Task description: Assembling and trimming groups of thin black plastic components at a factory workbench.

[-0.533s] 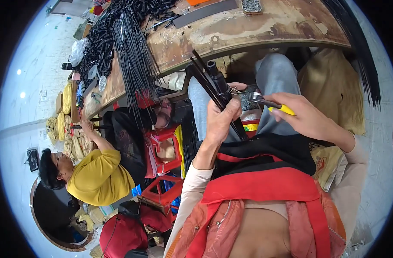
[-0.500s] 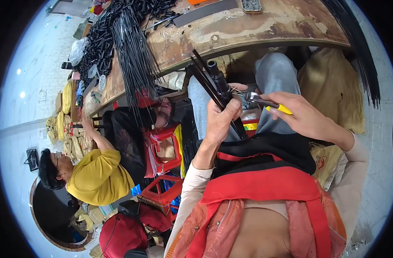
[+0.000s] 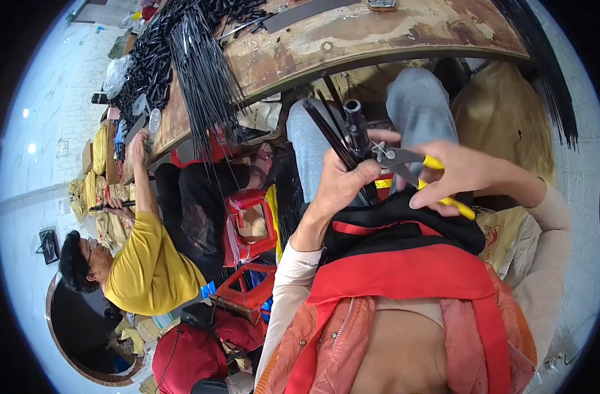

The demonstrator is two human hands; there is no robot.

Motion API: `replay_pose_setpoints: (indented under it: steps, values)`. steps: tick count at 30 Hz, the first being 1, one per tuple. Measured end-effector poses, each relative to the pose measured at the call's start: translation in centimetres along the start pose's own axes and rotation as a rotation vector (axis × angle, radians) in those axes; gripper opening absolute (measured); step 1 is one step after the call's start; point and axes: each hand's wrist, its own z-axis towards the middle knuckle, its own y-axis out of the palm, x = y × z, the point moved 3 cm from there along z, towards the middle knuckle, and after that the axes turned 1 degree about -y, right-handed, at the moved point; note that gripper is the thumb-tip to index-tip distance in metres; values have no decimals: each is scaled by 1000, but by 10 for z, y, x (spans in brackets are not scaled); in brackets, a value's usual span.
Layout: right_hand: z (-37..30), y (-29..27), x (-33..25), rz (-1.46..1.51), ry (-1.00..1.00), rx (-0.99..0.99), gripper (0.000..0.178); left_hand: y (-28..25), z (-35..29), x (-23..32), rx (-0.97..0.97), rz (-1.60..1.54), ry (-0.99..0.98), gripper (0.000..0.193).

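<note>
Workroom with white walls (image 3: 41, 157); worn, patchy brown wooden counter (image 3: 300, 52) across the top, hands before its edge.
Counter, left end: jumbled heap of small black parts (image 3: 149, 72); long thin black rods (image 3: 205, 75) overhang the edge. Left hand (image 3: 339, 184), between the knees: fingers wrapped round a stepped, hollow-ended black cylinder (image 3: 357, 128) and slender dark sticks (image 3: 329, 134), both tilted. Right hand (image 3: 461, 171), wrist bent inward: fingers gripping yellow-handled grey metal pliers (image 3: 408, 157), handles spread; tips near left thumb, contact unclear.

Pliers (image 3: 406, 157) in R hand (image 3: 463, 169) now spread; 2 handles (image 3: 456, 207) apart.
</note>
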Motion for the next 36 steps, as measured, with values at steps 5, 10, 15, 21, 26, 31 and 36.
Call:
replay_pose_setpoints:
  steps: [5, 10, 15, 21, 26, 31, 36]
  values:
    - [-21, -8, -13, -918, -373, 631, 36, 3, 6, 0, 71, -10, -53, 39]
    - [-24, -18, -16, -1052, -446, 454, 34, -5, 13, -2, 95, -31, -53, 40]
    - [-12, -2, 15, 225, 120, -160, 30, -4, 5, -7, -44, -5, -71, 44]
    - [-28, -13, -8, -1213, -574, 729, 35, -3, 11, -4, 130, 1, -20, 43]
    - [-21, -13, -9, -266, -141, 242, 33, -8, 9, -3, 62, -46, -24, 39]
    - [-23, -16, 0, -761, -392, 499, 34, -5, 13, -5, 84, -47, -52, 35]
    - [-21, -14, -22, -498, -172, 420, 38, -9, 11, -6, 126, -52, -30, 43]
